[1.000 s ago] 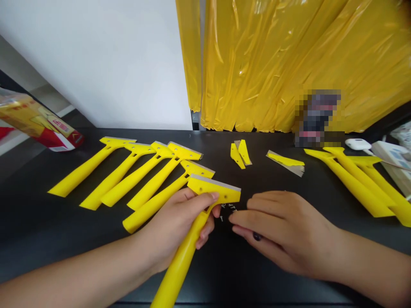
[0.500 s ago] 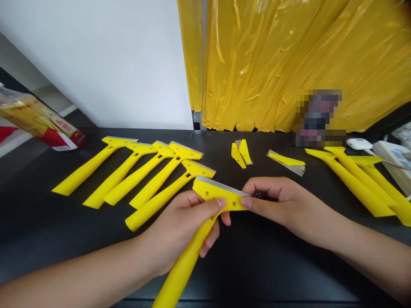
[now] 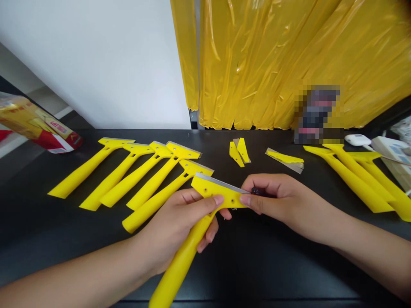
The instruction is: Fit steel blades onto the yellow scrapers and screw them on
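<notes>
A yellow scraper (image 3: pixel 183 265) with a metal blade along its head is held up at the middle, its handle slanting toward the lower left. My left hand (image 3: pixel 180 222) is closed around its neck, thumb pressed on the head. With thumb and fingers, my right hand (image 3: pixel 279 199) pinches the right end of the head. A small dark object (image 3: pixel 256 191) shows between the right hand's fingers; its kind I cannot make out. Two small holes are visible in the head. Behind it, another yellow scraper (image 3: pixel 154 201) lies on the black table (image 3: pixel 272 265).
Several yellow scrapers (image 3: pixel 117 164) lie in a row at left. Loose yellow plates with blades (image 3: pixel 239 152) rest at the back, with another plate and blade (image 3: pixel 285 158) beside them. Yellow handles (image 3: pixel 353 179), a white earphone case (image 3: pixel 358 140) and a red-gold package (image 3: pixel 41 124) flank the table.
The view has shifted slightly. Both hands keep the same hold on the scraper, and a little more of the dark object shows at the right fingers.
</notes>
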`<control>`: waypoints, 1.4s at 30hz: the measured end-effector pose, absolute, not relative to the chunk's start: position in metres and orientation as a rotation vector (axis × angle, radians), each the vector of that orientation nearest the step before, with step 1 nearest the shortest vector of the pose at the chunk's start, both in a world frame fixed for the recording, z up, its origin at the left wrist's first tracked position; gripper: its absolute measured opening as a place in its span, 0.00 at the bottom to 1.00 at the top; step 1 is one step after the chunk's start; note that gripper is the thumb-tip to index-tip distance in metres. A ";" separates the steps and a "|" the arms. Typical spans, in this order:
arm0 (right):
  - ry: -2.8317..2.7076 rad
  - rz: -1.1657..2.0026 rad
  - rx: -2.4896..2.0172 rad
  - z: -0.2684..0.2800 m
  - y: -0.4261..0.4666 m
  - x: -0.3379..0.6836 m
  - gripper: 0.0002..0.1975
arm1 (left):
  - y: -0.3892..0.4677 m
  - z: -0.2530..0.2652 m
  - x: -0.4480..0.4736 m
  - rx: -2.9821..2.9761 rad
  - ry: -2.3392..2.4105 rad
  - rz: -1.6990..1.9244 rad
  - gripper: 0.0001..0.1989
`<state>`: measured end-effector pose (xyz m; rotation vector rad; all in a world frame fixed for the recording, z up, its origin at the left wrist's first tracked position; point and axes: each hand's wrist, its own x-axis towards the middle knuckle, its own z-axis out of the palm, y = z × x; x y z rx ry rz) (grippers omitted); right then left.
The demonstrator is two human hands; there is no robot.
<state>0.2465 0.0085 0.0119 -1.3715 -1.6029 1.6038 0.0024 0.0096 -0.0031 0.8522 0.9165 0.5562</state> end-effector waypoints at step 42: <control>-2.226 0.674 -1.563 -0.019 0.011 0.231 0.13 | 0.011 -0.001 0.003 0.868 0.958 0.697 0.21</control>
